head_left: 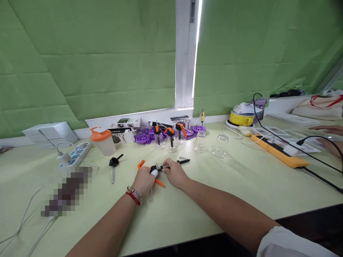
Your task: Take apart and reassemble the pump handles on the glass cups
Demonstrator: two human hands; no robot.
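Observation:
My left hand (144, 180) is closed on a small black plastic fitting (153, 168), low over the table. My right hand (175, 173) pinches the far end of a thin metal-and-black piece (160, 168) that meets the fitting; its exact kind is too small to tell. An orange curved part (140, 164) lies just beyond my left hand, and an orange strip (160, 182) shows beneath it. A metal tube (150, 195) pokes out below. Past my right fingers rest a black rod (183, 161) and a coil spring (183, 157).
A black cap with a metal tube (114, 162) lies left, near a shaker cup (103, 141). Behind stand glass bottles with orange-black tops (171, 139), purple parts (143, 138) and glass pieces (219, 151). Power strips (278, 151) (77, 153) flank; another person's hand (327, 129) is far right.

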